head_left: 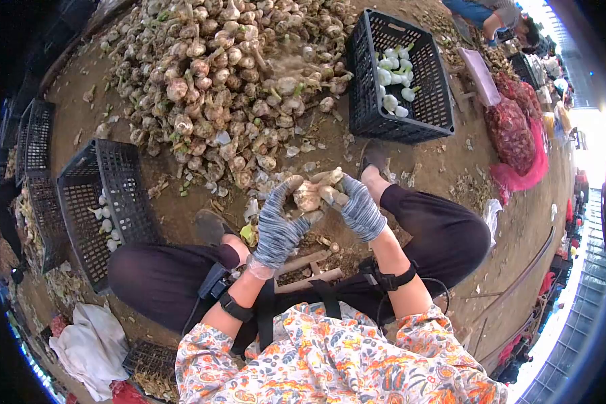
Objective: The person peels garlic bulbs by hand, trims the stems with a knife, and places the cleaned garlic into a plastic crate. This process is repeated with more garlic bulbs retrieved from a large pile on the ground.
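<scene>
Between my two gloved hands, low in the middle of the view, is a brownish garlic bulb point(307, 196). My left hand point(281, 222), in a grey striped glove, curls its fingers and thumb around the bulb's left side. On the bulb's right side, at its stem, my right hand point(355, 207) has its fingers closed. Just beyond both hands spreads a large pile of unpeeled garlic point(229, 81). Loose papery skins lie on the ground around and below the hands.
A black crate point(402, 131) with white bulbs stands at the upper right, another crate point(131, 195) with white bulbs at the left. A red mesh sack point(515, 128) lies far right. Another person point(495, 20) is at the top right. A white cloth point(91, 347) lies lower left.
</scene>
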{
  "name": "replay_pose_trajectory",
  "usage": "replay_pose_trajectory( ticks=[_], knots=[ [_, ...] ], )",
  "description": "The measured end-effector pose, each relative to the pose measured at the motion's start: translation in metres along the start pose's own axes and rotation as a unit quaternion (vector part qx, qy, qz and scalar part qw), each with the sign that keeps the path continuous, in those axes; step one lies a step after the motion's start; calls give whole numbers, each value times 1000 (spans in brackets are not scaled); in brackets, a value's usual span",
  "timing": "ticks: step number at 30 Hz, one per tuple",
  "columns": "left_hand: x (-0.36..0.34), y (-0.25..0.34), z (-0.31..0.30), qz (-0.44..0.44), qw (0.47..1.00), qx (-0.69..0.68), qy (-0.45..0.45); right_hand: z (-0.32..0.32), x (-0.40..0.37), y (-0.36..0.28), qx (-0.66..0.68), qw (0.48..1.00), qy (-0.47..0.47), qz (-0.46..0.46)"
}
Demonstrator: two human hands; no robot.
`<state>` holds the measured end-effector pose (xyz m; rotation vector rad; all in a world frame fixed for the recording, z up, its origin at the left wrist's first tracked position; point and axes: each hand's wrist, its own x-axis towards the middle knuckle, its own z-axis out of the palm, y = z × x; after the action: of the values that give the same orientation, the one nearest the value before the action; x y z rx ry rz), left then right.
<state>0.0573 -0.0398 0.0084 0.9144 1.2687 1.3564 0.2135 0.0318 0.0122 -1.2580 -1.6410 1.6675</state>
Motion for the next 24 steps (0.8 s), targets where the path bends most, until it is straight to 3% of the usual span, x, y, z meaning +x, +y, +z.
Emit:
replay_pose_trajectory(
  ticks=[1,2,3,7,9,11,13,15,17,21,24],
  knots=[
    [0,2,-1,-22,1000,-14,-8,-1,-2,-3,38,999,-12,8],
    [0,4,-2,-23,1000,-14,-8,0,-1,19,-58,997,45,17],
    [0,6,-3,-60,995,-79,-30,-6,-5,39,-57,997,44,18],
    [4,-3,-8,-138,958,-231,-103,-11,-13,-23,34,998,-4,53],
    [4,-7,-7,-147,957,-227,-107,-15,-12,-30,-28,998,-17,48],
    [4,-7,-6,-88,973,-182,-109,-4,-11,-31,14,999,29,30],
    [3,-6,-6,-102,971,-185,-110,-1,-9,-24,-128,988,74,-49],
    [3,-5,-9,-115,970,-187,-106,-5,-9,-22,-102,993,54,-35],
    [4,-6,-11,-129,976,-133,-118,-8,-11,-21,71,992,8,101],
    [3,-13,-9,-102,978,-139,-121,-15,-16,-26,-30,997,-10,71],
    [3,-9,-10,-102,977,-125,-136,-15,-21,-18,-9,998,2,56]
  ],
)
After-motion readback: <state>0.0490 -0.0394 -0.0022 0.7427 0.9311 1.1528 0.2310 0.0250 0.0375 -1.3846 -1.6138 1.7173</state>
